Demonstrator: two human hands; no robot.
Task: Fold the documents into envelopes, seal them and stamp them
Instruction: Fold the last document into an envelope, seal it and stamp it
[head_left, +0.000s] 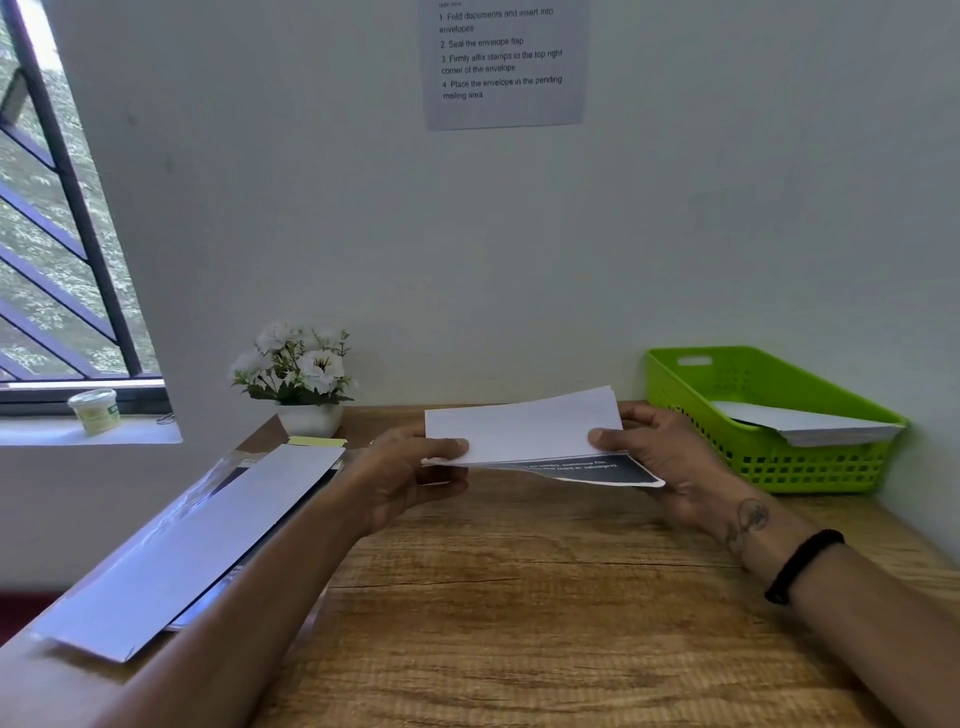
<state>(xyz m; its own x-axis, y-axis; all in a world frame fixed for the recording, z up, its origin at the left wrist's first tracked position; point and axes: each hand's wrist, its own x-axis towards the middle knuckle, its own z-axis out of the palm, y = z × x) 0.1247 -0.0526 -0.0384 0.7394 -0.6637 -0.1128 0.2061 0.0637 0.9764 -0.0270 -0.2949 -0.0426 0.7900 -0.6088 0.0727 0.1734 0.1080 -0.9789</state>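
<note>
A folded document (524, 428) is held in the air above the middle of the wooden table (519, 597). Its top side is plain white, and a dark printed panel with white text shows along its lower edge. My left hand (400, 480) pinches its left end, thumb on top. My right hand (670, 457) pinches its right end, thumb on top and fingers underneath. A long white envelope (192, 545) lies on a stack of papers at the left of the table.
A green plastic basket (769, 415) holding white envelopes stands at the back right. A white pot of flowers (301, 379) sits at the back left by the wall. An instruction sheet (504, 57) hangs on the wall. A small tub (96, 410) rests on the window sill.
</note>
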